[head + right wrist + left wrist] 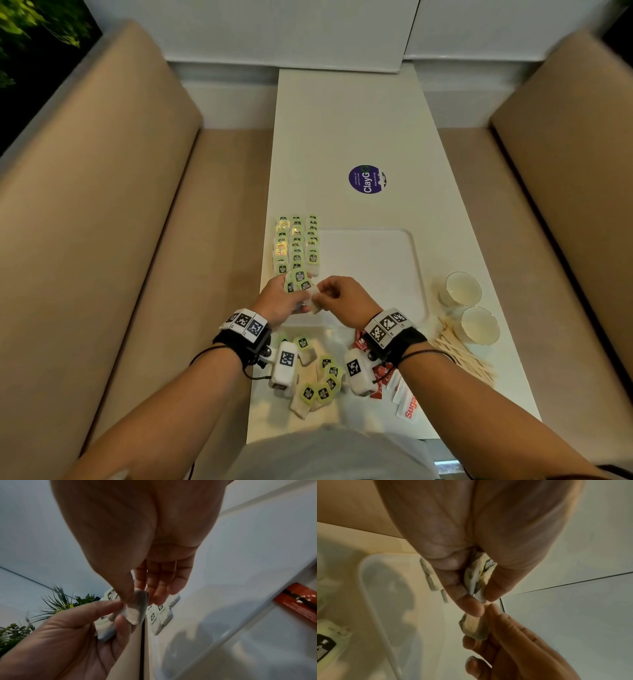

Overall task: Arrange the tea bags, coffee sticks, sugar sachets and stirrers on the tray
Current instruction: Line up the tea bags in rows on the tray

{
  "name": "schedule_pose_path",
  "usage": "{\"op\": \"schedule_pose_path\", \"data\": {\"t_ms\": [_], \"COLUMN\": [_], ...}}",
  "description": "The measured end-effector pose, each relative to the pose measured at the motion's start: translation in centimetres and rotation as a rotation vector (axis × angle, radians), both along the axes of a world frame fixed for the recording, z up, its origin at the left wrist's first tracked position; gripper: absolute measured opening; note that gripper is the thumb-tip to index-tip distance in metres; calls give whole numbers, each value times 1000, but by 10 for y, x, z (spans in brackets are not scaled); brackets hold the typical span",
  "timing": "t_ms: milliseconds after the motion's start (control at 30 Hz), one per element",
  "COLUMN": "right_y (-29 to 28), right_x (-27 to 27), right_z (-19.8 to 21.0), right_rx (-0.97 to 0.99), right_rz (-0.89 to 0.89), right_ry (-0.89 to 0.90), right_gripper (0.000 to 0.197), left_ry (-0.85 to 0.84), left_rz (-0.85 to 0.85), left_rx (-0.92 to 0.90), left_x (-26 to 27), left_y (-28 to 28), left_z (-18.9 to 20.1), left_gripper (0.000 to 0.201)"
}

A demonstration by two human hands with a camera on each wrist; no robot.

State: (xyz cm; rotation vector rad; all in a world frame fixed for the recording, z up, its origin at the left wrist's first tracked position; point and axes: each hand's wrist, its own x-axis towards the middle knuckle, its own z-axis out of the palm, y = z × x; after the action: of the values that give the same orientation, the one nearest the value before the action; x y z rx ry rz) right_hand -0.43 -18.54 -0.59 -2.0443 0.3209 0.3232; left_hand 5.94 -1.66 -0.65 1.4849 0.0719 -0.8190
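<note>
Head view first: both hands meet just in front of the near-left corner of the white tray (394, 260). The left hand (279, 301) has its grip curled round a small bunch of tea bags (299, 282) with green tags, and the right hand (342, 296) pinches one white tea bag (314, 299) at the edge of that bunch. Three neat rows of tea bags (296, 243) already lie along the tray's left side. Nearer the person than the tray there's a loose pile of tea bags (320, 383), red coffee sticks (378, 371) and white sugar sachets (406, 402) to its right, all on the white tabletop (359, 137). Wooden stirrers (462, 356) are fanned out off the tray's near-right corner, next to two glass cups (471, 308).

Left wrist view – the left hand (471, 540) has fingers and thumb pressed together on crumpled tea bags (477, 573). The right hand (513, 649) comes up from below, fingertips pinching a bag (473, 627) just under the left thumb tip. The tray rim (373, 601) sits to the left.

Right wrist view – thumb and forefinger of the right hand (137, 534) nip the top of one tea bag (137, 609), while the left hand (65, 635) grips the bunch beside it. Tagged bags (157, 612) lie on the tray just behind.
</note>
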Motion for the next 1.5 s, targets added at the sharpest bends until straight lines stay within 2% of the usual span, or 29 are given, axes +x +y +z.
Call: {"op": "schedule_pose_path", "data": {"t_ms": [100,233,367,533,700,900,1100,1233,1333,1433,1500], "right_y": [-1,-2,-5,-4,2,5,4,4,4,3,3], "right_x": [-2,-4,-5,-6,-6,-5,-2,2,3,5,6], "right_z": [1,3,3,8,10,13,4,1,-3,-2,0], "right_rx": [-8,1,7,59,96,213,103,127,214,247,236], "right_rz": [37,28,-11,-69,-61,-92,-47,-38,-115,-218,-199], "right_ry": [2,0,1,-48,-47,-4,-43,-67,-11,-5,-39], "right_gripper": [18,17,16,14,13,18,14,16,30,29,29], "left_ry": [19,16,15,36,-62,-110,-136,-140,-130,-114,-116], "left_rz": [31,32,45,79,17,7,-42,-48,-37,-36,-43], "left_rx": [-4,5,-8,-12,46,89,92,119,127,126,131], "left_x": [1,2,4,4,5,10,11,11,11,14,15], "left_y": [1,3,7,9,8,10,13,13,15,17,18], "left_z": [-3,-6,-11,-10,-13,-13,-13,-13,-15,-15,-15], "left_gripper": [30,18,16,35,24,21,17,16,15,11,10]}}
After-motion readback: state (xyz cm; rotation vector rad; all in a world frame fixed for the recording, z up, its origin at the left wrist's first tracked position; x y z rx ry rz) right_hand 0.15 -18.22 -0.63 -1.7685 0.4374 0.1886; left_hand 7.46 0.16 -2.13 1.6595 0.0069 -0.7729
